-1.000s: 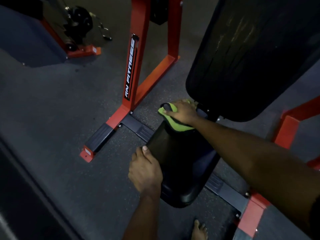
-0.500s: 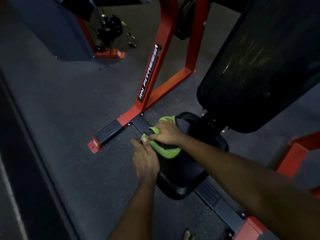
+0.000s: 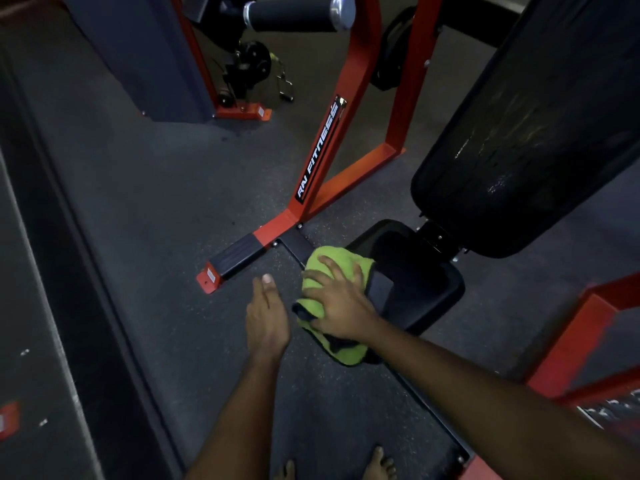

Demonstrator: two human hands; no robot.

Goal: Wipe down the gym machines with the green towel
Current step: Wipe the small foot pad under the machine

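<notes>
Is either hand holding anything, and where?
Nothing is gripped. The right hand presses spread fingers on the middle of the green towel, against the seat pad; the left hand is empty.

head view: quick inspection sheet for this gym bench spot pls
surface: dark speckled floor, dim light
job's things: green towel bunched over the left edge of the black seat pad; back pad tilted above it, faint streaks on it
clutter: small pale flecks on the floor at left
grippers: right hand spread flat on the towel; left hand open beside it, holding nothing
cables: nothing seen clearly; a metal clip by the far machine
surroundings: red frame, foam roller, bare feet at the bottom edge
</notes>
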